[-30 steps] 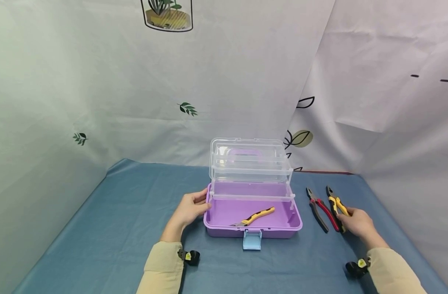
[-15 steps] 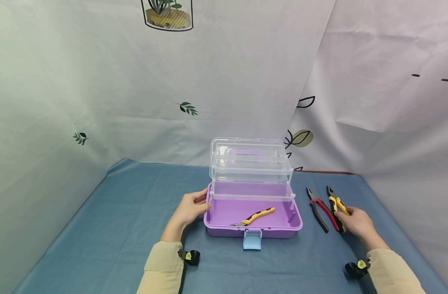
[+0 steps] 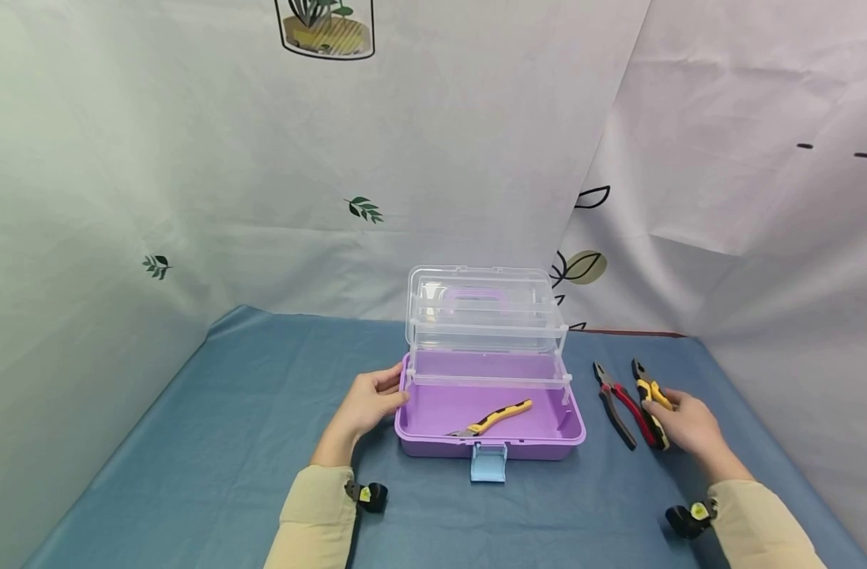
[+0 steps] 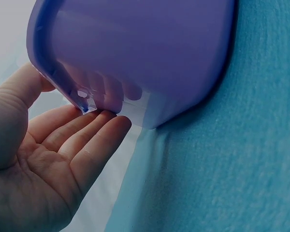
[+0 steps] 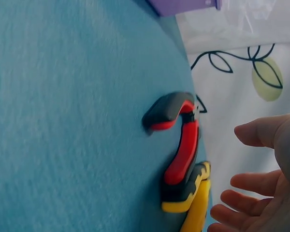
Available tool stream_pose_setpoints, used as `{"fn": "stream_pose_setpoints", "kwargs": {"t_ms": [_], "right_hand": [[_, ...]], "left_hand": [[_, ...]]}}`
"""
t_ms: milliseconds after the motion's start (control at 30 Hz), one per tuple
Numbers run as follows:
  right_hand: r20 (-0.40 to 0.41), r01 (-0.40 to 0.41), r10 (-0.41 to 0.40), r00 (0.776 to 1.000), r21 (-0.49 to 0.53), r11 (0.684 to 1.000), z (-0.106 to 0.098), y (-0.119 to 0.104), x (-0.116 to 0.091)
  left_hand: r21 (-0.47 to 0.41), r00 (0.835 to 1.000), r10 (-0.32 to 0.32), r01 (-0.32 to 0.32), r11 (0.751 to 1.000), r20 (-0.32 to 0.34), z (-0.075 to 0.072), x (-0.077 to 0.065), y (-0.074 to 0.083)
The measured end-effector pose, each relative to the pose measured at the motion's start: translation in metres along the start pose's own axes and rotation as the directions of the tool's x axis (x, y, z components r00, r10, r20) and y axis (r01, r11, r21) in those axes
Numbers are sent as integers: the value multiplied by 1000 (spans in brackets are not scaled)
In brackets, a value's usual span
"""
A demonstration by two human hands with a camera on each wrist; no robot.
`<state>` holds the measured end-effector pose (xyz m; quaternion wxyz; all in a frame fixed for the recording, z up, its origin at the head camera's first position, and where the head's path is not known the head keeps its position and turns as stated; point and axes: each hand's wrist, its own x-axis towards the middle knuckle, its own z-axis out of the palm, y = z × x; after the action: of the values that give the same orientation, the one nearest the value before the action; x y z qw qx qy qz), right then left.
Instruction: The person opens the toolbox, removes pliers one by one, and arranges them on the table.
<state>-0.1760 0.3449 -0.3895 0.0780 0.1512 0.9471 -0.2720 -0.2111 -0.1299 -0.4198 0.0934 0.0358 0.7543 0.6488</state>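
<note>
My left hand point(image 3: 364, 407) holds the left rim of the purple plastic toolbox point(image 3: 433, 449), thumb over the edge and fingers along the outside. Inside lies a tool with a yellow-and-black handle point(image 3: 507, 412) and a metal end, partly hidden behind the front wall. On the right, my right hand point(image 3: 691, 427) hovers at the handles of the yellow-and-black pliers point(image 3: 644, 381). In the right wrist view its thumb and fingers point(image 5: 253, 183) are spread apart beside those handles. Red-and-black pliers point(image 3: 627, 401) lie just left of them, handles spread.
The toolbox's clear lid point(image 3: 433, 288) stands raised at the back, with clear trays point(image 3: 486, 371) lifted below it. A light-blue latch point(image 3: 488, 465) hangs down in front. Blue cloth point(image 3: 262, 395) covers the table, and white printed fabric point(image 3: 476, 158) rises behind it.
My right thumb has shifted slightly up and left across the yellow-and-black pliers' handle. The left hand, toolbox and tools stay in place.
</note>
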Motion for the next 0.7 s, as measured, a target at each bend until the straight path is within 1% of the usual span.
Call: {"fn": "stream_pose_setpoints", "kwargs": {"t_ms": [300, 467, 633, 700], "right_hand": [[-12, 61, -61, 998, 24, 998, 1, -17, -9], [-26, 86, -85, 996, 40, 995, 3, -23, -13], [-51, 121, -118, 992, 47, 992, 6, -28, -17], [-63, 133, -130, 990, 48, 990, 8, -29, -17]], "left_hand": [[8, 1000, -4, 4, 1000, 0, 0, -1, 0], [8, 1000, -12, 12, 1000, 7, 0, -2, 3], [20, 1000, -13, 13, 1000, 4, 0, -2, 3], [22, 1000, -11, 11, 1000, -2, 0, 0, 0]]}}
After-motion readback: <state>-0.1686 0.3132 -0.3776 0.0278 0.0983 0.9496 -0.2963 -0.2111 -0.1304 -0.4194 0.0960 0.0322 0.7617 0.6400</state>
